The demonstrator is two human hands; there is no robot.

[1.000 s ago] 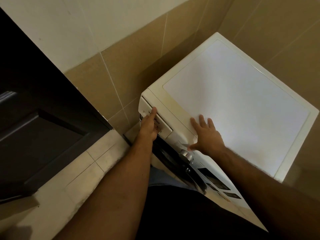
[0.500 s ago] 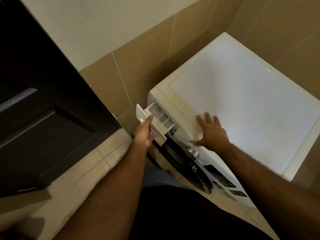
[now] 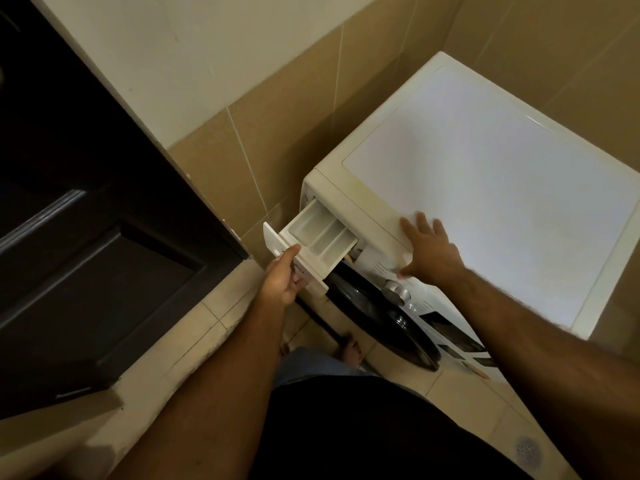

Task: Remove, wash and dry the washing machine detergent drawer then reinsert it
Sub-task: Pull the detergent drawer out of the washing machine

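Note:
A white front-loading washing machine (image 3: 502, 188) stands in a tiled corner. Its white detergent drawer (image 3: 318, 237) sticks well out of the top left of the front panel, showing three compartments. My left hand (image 3: 282, 277) grips the drawer's front plate, thumb on top and fingers underneath. My right hand (image 3: 429, 249) lies flat with spread fingers on the machine's top front edge, above the control dial (image 3: 396, 289). The drawer's rear end is still hidden inside its slot.
A dark wooden door (image 3: 86, 237) stands close on the left, its frame near the drawer's front. Beige wall tiles (image 3: 277, 133) run behind the machine. The dark round machine door (image 3: 381, 317) is below the drawer. My foot shows on the tiled floor (image 3: 214, 327).
The drawer went from nearly flush with the panel to pulled far out, with my left hand moving back toward me. My right hand stayed pressed on the machine's top edge.

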